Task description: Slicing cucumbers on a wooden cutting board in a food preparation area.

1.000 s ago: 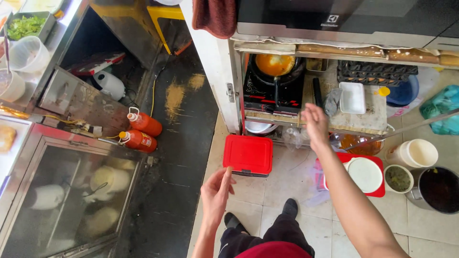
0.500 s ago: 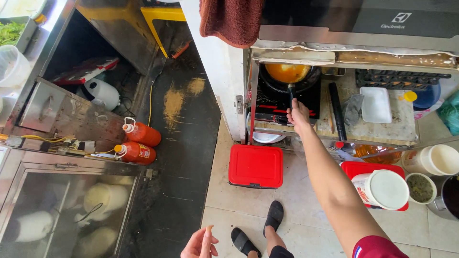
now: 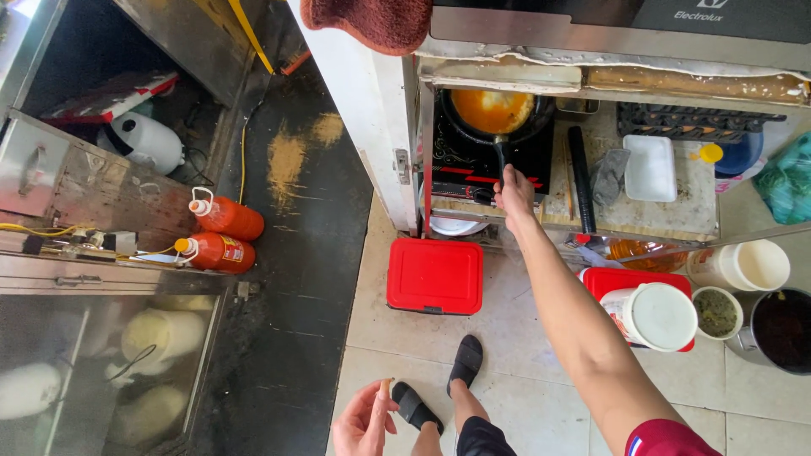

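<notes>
Right hand (image 3: 514, 191): arm stretched out to 12 o'clock, fingers closed around the black handle of the frying pan (image 3: 497, 118).
Frying pan: sits on the black cooktop (image 3: 473, 156), upper middle of view, orange-yellow food inside.
Left hand (image 3: 363, 420): low at 6 o'clock, loosely curled, pinching a small pale stick-like item; what it is, cannot tell.
Worktop (image 3: 676, 211): white tray (image 3: 650, 168) and grey cloth (image 3: 605, 176) at 3 o'clock of the pan.
Floor: red box (image 3: 435, 275) near the feet; two orange bottles (image 3: 221, 234) at 9 o'clock.
</notes>
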